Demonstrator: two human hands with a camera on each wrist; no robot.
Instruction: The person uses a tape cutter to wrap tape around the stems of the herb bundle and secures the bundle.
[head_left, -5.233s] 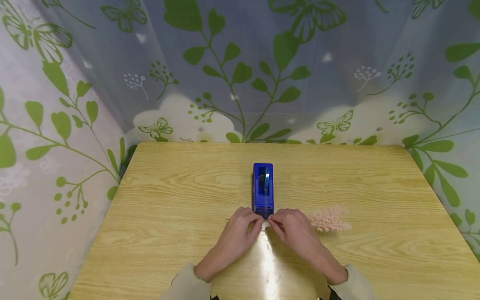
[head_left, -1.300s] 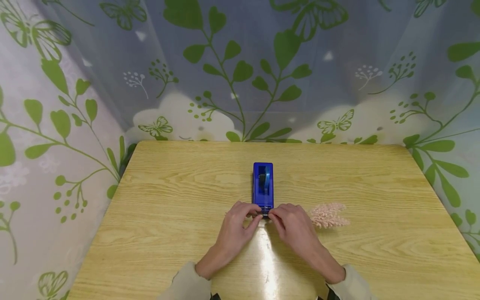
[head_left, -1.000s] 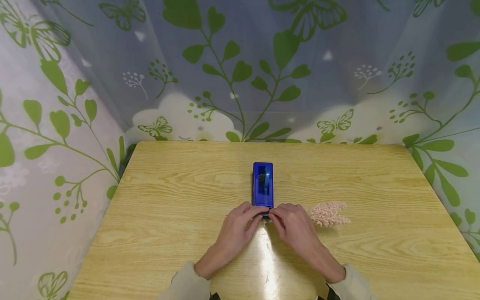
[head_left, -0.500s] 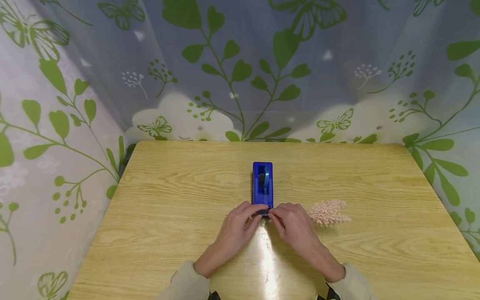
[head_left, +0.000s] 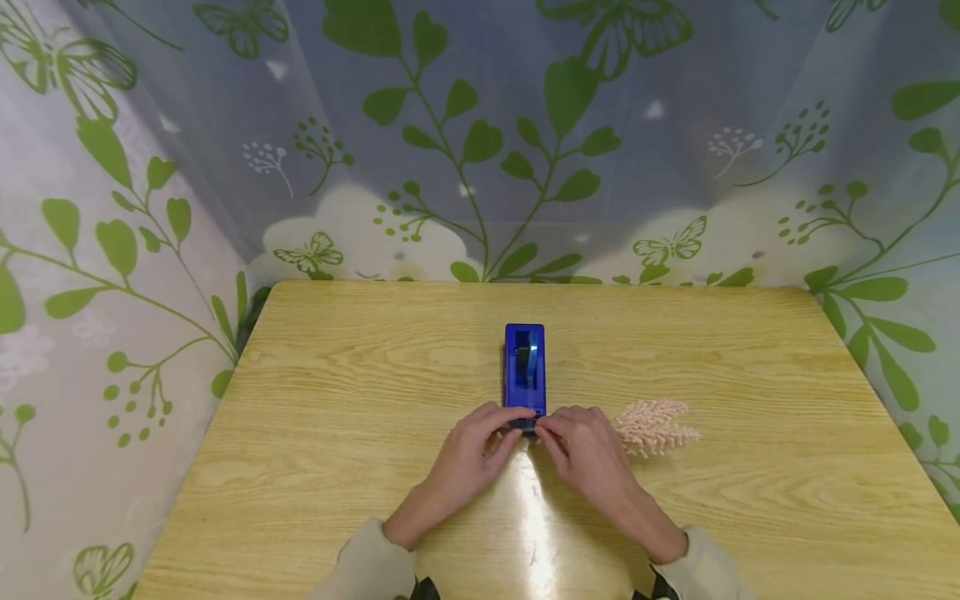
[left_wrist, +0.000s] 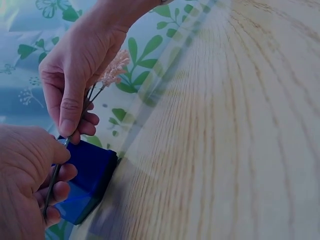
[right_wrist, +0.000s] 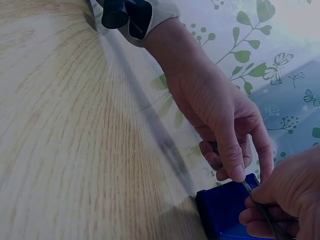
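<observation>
A blue tape dispenser (head_left: 514,393) stands mid-table, its roll inside and its front end toward me. Just before that end, both hands hold the thin dark stem (left_wrist: 49,196) of a pink flower sprig (head_left: 654,427). My left hand (head_left: 467,454) pinches the stem between thumb and fingers, its index finger stretched toward the right fingertips. My right hand (head_left: 596,457) pinches it close beside, with the fluffy pink head sticking out past that hand. A small shiny band, like clear tape, shows on the stem at the thumbs in the left wrist view. Fingers hide part of the stem.
The wood-grain table (head_left: 360,350) spreads around the hands and reflects a bright light strip near its front. Behind and beside it hangs a curtain (head_left: 480,150) with green leaves and butterflies.
Compared with about five seconds ago, both hands and the stem sit slightly farther forward. The pale tape bit under the fingertips is out of sight, and the left index finger now reaches across the dispenser's front.
</observation>
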